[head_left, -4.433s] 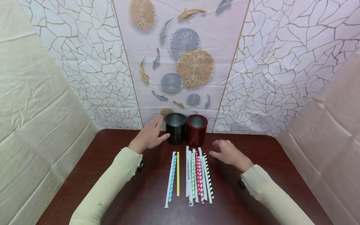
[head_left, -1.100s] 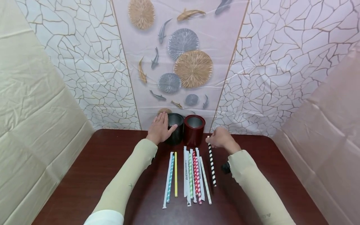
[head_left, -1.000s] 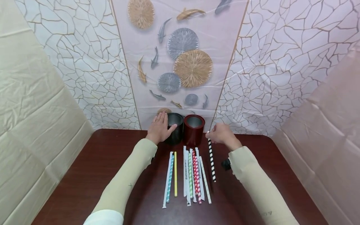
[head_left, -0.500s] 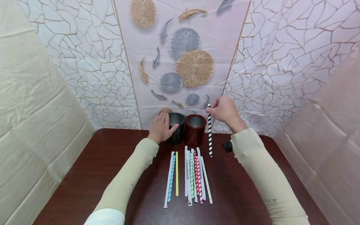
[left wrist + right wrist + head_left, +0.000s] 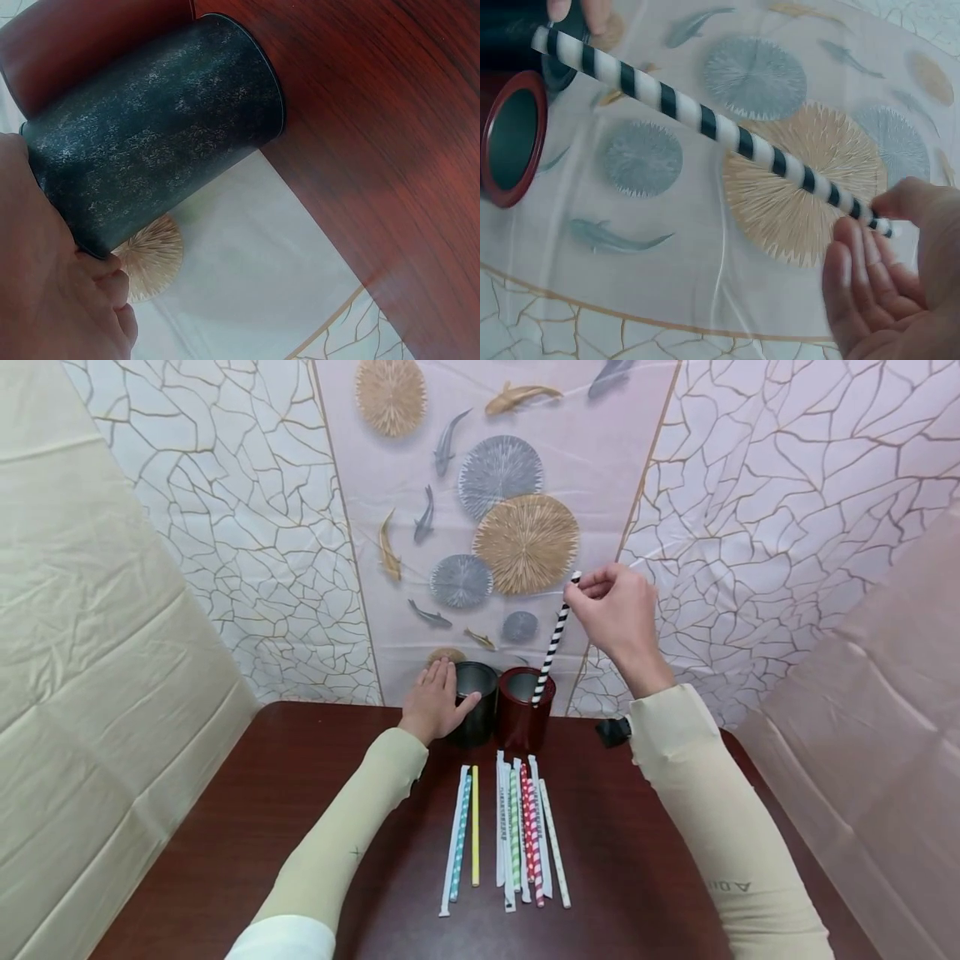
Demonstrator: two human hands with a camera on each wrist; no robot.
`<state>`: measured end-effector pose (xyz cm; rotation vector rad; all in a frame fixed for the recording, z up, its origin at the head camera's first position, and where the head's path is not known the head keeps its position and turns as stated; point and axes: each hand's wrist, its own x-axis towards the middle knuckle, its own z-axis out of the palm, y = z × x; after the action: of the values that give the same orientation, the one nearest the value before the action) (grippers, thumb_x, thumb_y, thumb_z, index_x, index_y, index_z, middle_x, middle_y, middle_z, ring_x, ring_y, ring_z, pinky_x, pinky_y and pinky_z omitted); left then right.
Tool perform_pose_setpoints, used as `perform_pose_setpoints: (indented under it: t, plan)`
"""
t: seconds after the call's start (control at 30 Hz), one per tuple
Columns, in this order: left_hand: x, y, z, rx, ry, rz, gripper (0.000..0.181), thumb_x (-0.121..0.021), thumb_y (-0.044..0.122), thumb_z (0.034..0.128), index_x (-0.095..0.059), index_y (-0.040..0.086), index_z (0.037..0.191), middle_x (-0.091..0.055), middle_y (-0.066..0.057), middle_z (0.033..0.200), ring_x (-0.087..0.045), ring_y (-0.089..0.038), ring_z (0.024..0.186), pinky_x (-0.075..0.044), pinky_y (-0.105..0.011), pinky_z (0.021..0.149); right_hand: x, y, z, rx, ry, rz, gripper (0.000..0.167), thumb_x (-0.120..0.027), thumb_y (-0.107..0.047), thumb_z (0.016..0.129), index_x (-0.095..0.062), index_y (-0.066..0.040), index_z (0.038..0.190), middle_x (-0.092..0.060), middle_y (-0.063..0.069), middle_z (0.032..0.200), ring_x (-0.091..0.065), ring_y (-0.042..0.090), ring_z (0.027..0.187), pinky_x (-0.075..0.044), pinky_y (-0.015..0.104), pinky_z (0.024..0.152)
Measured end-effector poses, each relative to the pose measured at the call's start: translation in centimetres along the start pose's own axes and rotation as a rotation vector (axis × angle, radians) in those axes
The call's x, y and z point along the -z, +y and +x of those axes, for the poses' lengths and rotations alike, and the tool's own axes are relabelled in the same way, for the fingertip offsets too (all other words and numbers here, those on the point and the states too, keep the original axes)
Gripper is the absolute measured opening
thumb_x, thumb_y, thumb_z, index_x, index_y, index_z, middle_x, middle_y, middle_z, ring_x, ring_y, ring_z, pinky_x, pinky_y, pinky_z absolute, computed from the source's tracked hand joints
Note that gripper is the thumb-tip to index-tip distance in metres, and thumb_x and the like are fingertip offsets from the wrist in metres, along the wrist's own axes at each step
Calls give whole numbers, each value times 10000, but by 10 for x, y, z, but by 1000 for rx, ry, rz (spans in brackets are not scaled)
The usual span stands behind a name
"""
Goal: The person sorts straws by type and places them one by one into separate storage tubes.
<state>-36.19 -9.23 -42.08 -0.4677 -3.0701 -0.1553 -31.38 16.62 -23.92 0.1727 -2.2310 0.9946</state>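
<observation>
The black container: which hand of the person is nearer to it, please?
Left. The left hand touches the black container near its rim; the right hand is higher and farther right, past the red container, pinching a black-and-white straw.

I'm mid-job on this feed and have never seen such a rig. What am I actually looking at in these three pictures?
There is no robot here: a person is working bare-handed. The wide picture comes from a camera worn on the head, looking forward and down. The two close ones come from cameras worn on the wrists, one each.

On the dark red-brown table a black can and a dark red can stand side by side. In front of them lie drinking straws, some in white wrappers.

The left hand rests against the black can. The right hand pinches a black-and-white striped straw near its upper end; its lower end is in neither can.
</observation>
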Motion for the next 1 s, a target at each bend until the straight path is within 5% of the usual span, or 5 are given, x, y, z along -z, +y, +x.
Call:
perform_pose_setpoints:
  t: [0.33,0.57,0.77,1.0]
  plan:
    - [0,1,1,7,-8,27,904,-206,687,1091,-127,17,1692,-66,-152,1791,-94,-291,1675,-112,-428,1368,-23,-7,-5,145,95,340,162,-792,-131,905,-744,21,934,-770,158,864,-657,-29,699,-555,111,696]
    - [0,1,2,9,-7,31,906,-203,687,1091,-128,13,1692,-86,-161,1789,-102,-296,1674,-120,-431,1367,-43,-6,-16,205,83,366,170,-811,-105,912,-743,44,956,-789,182,883,-673,14,718,-554,102,686]
    - [1,1,2,14,2,39,900,-217,684,1092,-146,15,1690,-109,-161,1786,-120,-293,1672,-124,-426,1367,-64,3,-28,244,35,357,135,-779,-64,920,-720,50,963,-799,172,892,-765,199,772,-590,129,715]
    - [1,2,2,21,3,31,907,-220,689,1090,-137,15,1691,-108,-160,1786,-118,-294,1672,-122,-427,1367,-95,21,-47,280,5,334,136,-763,-78,928,-731,39,989,-803,180,918,-801,295,820,-665,346,770]
